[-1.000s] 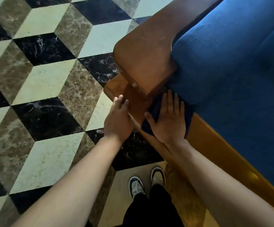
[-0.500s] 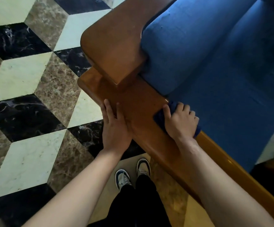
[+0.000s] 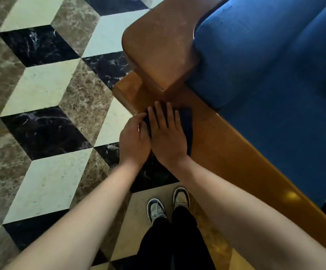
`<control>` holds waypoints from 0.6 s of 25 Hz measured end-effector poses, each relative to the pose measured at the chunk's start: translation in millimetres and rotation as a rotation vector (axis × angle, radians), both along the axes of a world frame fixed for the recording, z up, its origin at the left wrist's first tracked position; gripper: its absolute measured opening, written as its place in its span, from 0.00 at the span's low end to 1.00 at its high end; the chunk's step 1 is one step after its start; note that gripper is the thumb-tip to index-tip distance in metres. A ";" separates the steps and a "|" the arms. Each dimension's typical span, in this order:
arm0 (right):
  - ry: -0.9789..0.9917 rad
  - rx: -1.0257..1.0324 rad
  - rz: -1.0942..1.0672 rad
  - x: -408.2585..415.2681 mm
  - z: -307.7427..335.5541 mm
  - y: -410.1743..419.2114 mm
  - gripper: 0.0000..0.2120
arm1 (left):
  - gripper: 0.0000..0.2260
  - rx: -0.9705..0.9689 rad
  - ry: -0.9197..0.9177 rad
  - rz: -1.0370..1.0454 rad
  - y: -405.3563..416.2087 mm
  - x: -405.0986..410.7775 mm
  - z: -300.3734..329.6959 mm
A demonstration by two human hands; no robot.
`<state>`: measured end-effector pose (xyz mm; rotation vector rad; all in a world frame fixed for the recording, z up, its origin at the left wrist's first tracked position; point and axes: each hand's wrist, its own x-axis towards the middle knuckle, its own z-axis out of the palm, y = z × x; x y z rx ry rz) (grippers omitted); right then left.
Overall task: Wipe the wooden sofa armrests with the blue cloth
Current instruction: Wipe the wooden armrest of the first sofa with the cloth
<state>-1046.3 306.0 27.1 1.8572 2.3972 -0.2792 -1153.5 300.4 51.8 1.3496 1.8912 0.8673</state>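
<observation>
Armrest (image 3: 161, 53) looms beside flat right hand (image 3: 168, 135) on cloth (image 3: 187, 125); left hand (image 3: 134, 141) seemingly pinches it.

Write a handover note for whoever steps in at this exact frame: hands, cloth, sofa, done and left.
Right hand: flat, palm down, pressing the dark blue cloth onto the lower wooden front rail of the sofa.
Left hand: beside it at the rail's outer edge, fingertips touching the cloth's edge; holds nothing.
Cloth lies just below the broad brown wooden armrest, next to the blue seat cushion.
Done: cannot tell from this frame which wood is already wiped.
Left: the armrest top shows pale dusty marks and probably needs wiping; any other armrest is out of view.
</observation>
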 end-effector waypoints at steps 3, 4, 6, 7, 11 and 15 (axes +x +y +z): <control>0.038 0.016 -0.018 -6.9 -6.9 13.7 0.29 | 0.19 -0.021 0.122 -0.042 3.7 10.1 -6.8; 0.066 0.021 -0.013 -0.1 -8.0 5.7 0.28 | 0.20 -0.045 0.143 -0.054 -6.8 20.3 -9.3; 0.101 0.030 -0.031 35.2 -8.8 -27.3 0.29 | 0.22 -0.068 0.139 -0.114 -41.5 57.4 -9.5; 0.117 0.031 -0.048 55.3 -7.1 -45.7 0.29 | 0.22 -0.048 0.145 -0.159 -61.6 74.6 -8.9; 0.008 0.032 -0.160 144.5 -4.2 -141.3 0.30 | 0.22 0.033 0.177 -0.387 -143.1 144.9 -7.7; -0.063 0.012 -0.222 217.6 -2.0 -228.0 0.36 | 0.20 0.075 0.380 -0.670 -199.7 178.4 -13.8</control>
